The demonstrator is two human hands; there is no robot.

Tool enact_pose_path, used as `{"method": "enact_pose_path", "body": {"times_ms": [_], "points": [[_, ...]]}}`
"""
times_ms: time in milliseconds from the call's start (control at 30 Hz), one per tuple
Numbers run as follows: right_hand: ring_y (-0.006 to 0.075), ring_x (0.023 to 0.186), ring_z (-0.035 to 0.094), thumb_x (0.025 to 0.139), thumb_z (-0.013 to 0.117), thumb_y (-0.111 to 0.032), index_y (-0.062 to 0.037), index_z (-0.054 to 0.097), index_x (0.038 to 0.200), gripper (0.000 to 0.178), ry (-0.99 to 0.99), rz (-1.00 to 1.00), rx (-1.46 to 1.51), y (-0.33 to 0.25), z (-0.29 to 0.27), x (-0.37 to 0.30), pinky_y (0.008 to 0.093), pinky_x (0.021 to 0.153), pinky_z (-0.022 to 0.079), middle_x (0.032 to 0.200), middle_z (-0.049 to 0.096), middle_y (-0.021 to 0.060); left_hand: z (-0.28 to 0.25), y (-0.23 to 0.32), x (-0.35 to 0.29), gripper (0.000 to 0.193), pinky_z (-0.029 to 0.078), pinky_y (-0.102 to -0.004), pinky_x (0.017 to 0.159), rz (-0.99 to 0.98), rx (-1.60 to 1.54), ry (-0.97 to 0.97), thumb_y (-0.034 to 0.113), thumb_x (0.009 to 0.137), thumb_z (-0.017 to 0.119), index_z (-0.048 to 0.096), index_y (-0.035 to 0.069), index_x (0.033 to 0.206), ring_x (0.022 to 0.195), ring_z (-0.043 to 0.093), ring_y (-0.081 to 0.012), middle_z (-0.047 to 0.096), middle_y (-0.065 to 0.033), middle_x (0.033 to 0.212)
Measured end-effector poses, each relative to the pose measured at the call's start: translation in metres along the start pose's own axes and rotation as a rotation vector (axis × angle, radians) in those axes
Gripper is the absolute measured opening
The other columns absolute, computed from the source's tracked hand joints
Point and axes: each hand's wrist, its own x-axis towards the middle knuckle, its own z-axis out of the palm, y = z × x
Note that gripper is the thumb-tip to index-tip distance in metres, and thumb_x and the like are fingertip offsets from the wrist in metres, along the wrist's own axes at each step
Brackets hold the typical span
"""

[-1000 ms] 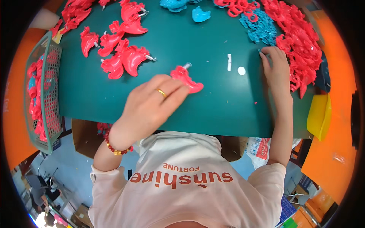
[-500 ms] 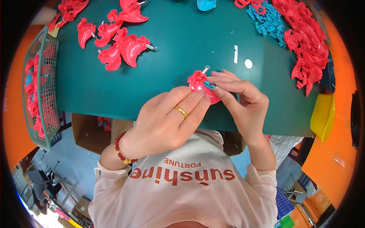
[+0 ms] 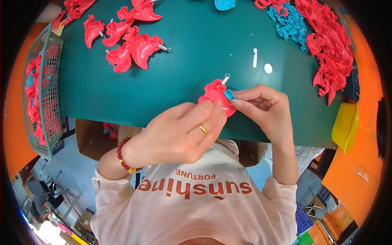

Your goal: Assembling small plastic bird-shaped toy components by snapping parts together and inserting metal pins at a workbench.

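Note:
My left hand [image 3: 185, 128], with a gold ring and a red bead bracelet at the wrist, presses its fingers on a glossy red plastic shell part [image 3: 213, 90] at the table's near edge. A metal spring [image 3: 225, 79] sticks up from that part's far end. Between the thumb and forefinger of my right hand [image 3: 261, 106] is a small blue plastic clip [image 3: 229, 95], held at the right side of the red part. Whether the clip touches the red part I cannot tell. Fingers hide the near portion of the red part.
Several red parts with springs [image 3: 143, 49] lie at the far left of the green table [image 3: 171, 85]. At the far right are heaps of blue clips [image 3: 290, 26] and red parts [image 3: 326, 49]. A green basket [image 3: 51, 98] stands left, a yellow tray [image 3: 346, 127] right.
My right hand has drawn slightly away from the red part, its fingers curling in, and the blue clip has turned more upright. My left hand has shifted a little, still on the red part.

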Motion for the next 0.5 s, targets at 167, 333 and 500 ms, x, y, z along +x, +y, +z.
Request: {"method": "enact_pose_path", "body": {"times_ms": [167,333,500], "points": [[0.0148,0.080,0.066,0.077,0.066,0.006,0.0057,0.063,0.084,0.008,0.112,-0.278,-0.529,-0.005,0.015,-0.015,0.0253,0.071,0.053,0.089,0.068,0.0133,-0.004,0.001,0.002,0.025,0.051,-0.0276,0.060,0.093,0.030,-0.125,-0.001,0.064,0.065,0.064,-0.004,0.089,0.082,0.060,-0.0228,0.063,-0.0141,0.094],[0.0162,0.078,0.066,0.074,0.068,0.005,0.0044,0.063,0.083,0.010,0.250,-0.502,-0.602,0.012,0.022,-0.015,0.0247,0.068,0.053,0.086,0.068,0.0131,-0.001,0.009,0.005,0.025,0.051,-0.0272,0.059,-0.022,-0.009,-0.104,-0.002,0.063,0.064,0.064,-0.005,0.088,0.082,0.060,-0.0234,0.063,-0.0153,0.094],[0.0159,0.078,0.066,0.075,0.070,0.003,0.0037,0.064,0.083,0.010,0.086,-0.256,-0.413,-0.002,0.010,-0.007,0.0257,0.067,0.053,0.084,0.068,0.0119,0.002,-0.004,0.002,0.024,0.051,-0.0261,0.060,0.114,0.045,-0.060,0.000,0.064,0.066,0.065,-0.003,0.088,0.083,0.059,-0.0219,0.063,-0.0132,0.094]]}}
